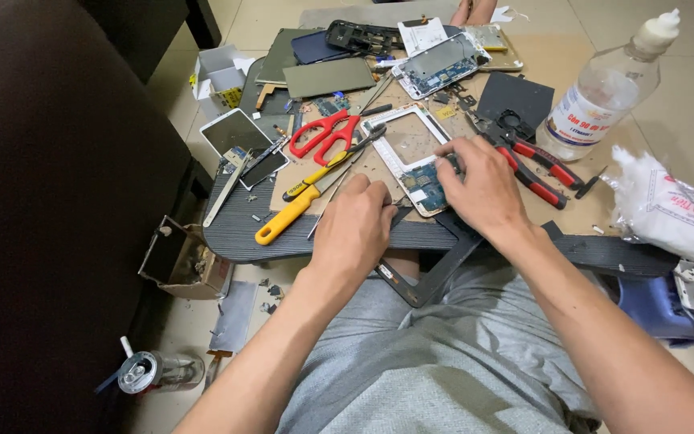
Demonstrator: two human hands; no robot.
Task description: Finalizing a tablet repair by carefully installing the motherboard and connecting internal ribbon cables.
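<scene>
An opened white phone frame (408, 145) with a blue circuit board lies on a brown cardboard sheet (556, 210) on a low dark table. My right hand (482, 185) rests on the frame's lower right part, fingers pressing the board. My left hand (357, 225) is curled just left of the frame's near end; a thin metal tool seems to run from under it, but what it grips is hidden. A yellow-handled screwdriver (287, 217) and red scissors (324, 135) lie to the left.
Red-handled pliers (541, 167), a clear plastic bottle (604, 92) and white cotton (668, 210) sit on the right. More phone parts, screens and covers (440, 63) crowd the far side. A white box (220, 74), a can (148, 371) and scraps lie on the floor at left.
</scene>
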